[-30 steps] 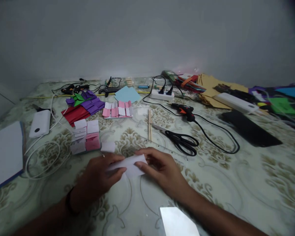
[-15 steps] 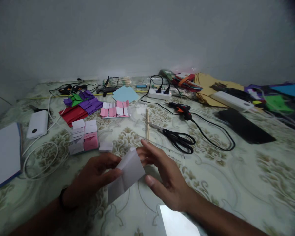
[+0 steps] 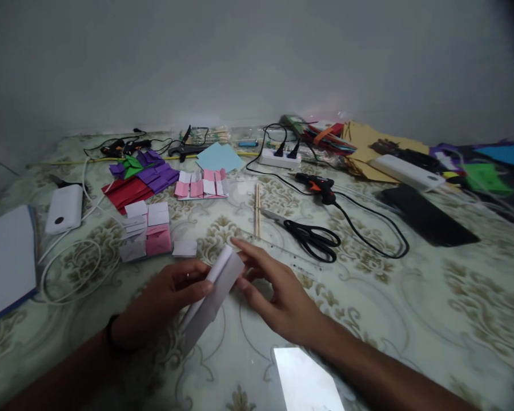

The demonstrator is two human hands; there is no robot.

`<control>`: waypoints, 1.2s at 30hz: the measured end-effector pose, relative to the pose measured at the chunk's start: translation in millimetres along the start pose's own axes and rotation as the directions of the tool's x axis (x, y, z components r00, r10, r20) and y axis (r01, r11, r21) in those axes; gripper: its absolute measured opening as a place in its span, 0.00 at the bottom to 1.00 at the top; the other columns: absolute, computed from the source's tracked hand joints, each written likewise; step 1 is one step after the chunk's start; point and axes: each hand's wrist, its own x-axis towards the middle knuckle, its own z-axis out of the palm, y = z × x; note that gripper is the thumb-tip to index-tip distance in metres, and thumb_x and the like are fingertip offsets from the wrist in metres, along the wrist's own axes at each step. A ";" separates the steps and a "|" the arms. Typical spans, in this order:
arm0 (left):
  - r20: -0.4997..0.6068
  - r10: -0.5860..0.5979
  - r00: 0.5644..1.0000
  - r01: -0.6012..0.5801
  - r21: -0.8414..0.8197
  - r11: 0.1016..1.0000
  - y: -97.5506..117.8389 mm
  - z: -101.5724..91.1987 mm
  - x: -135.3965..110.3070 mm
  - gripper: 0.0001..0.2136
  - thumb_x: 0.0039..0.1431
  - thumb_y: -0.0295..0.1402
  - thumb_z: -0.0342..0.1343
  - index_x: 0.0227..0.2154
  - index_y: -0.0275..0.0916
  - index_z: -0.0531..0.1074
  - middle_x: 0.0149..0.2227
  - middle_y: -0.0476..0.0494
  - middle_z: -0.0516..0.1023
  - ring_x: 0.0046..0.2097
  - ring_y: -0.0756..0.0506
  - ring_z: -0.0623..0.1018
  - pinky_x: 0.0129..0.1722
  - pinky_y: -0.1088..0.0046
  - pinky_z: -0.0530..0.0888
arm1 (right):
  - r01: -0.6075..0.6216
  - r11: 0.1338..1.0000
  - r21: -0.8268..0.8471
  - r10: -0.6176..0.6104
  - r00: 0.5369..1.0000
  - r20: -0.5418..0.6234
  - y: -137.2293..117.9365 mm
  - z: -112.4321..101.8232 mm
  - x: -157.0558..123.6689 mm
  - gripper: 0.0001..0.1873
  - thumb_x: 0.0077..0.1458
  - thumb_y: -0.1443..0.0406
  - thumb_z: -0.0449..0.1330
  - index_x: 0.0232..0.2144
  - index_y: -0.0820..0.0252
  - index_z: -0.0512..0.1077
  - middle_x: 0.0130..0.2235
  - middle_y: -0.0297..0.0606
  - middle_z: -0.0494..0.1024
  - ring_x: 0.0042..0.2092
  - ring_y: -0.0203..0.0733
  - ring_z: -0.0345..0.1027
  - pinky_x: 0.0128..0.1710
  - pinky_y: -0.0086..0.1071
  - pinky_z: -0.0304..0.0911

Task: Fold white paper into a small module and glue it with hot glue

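Note:
A folded sheet of white paper (image 3: 225, 279) is held tilted above the patterned cloth, with a fold standing along its left side. My left hand (image 3: 177, 291) pinches that side, thumb on the near face. At the opposite edge is my right hand (image 3: 278, 291); its thumb tip meets the paper's edge and its fingers reach behind, partly hidden. A small folded white piece (image 3: 184, 249) lies just beyond my left hand, beside a block of white and pink folded papers (image 3: 157, 242). Another white sheet (image 3: 306, 379) lies brightly lit beneath my right forearm.
Black-handled scissors (image 3: 310, 237), two thin wooden sticks (image 3: 257, 211) and a clear ruler (image 3: 282, 251) lie ahead. A corded glue gun (image 3: 319, 187) is farther right, near a power strip (image 3: 280, 158). White cable (image 3: 47, 285) loops at left by a power bank (image 3: 64, 209).
The paper has turned steeper and its left side is now folded over. My right hand has moved left, bringing its thumb to the paper's edge. The view has shifted slightly.

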 end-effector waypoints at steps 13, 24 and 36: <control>-0.073 -0.041 0.996 0.038 -0.042 0.998 -1.7 -0.6 6.7 0.14 0.59 0.42 0.66 0.39 0.37 0.77 0.30 0.48 0.79 0.30 0.49 0.76 0.28 0.77 0.70 | -0.058 0.998 -0.029 0.059 0.998 0.026 2.1 -0.8 2.5 0.25 0.67 0.70 0.55 0.64 0.52 0.66 0.49 0.39 0.79 0.42 0.39 0.74 0.42 0.33 0.74; -0.111 0.035 0.993 -0.007 0.240 0.971 -11.0 -6.5 5.3 0.16 0.63 0.44 0.62 0.45 0.37 0.78 0.39 0.43 0.84 0.40 0.43 0.81 0.36 0.73 0.75 | -0.333 0.863 0.379 0.333 0.941 0.066 4.1 -2.5 6.4 0.17 0.71 0.61 0.52 0.57 0.55 0.72 0.43 0.38 0.77 0.38 0.38 0.73 0.38 0.32 0.73; -0.117 0.368 0.922 -0.188 0.696 0.692 -13.9 -3.3 0.1 0.10 0.61 0.37 0.63 0.45 0.45 0.80 0.39 0.48 0.86 0.37 0.44 0.83 0.40 0.70 0.77 | -0.196 0.973 0.124 0.196 0.980 0.011 -3.2 0.6 1.4 0.14 0.62 0.61 0.66 0.50 0.55 0.77 0.31 0.31 0.72 0.33 0.37 0.67 0.34 0.30 0.65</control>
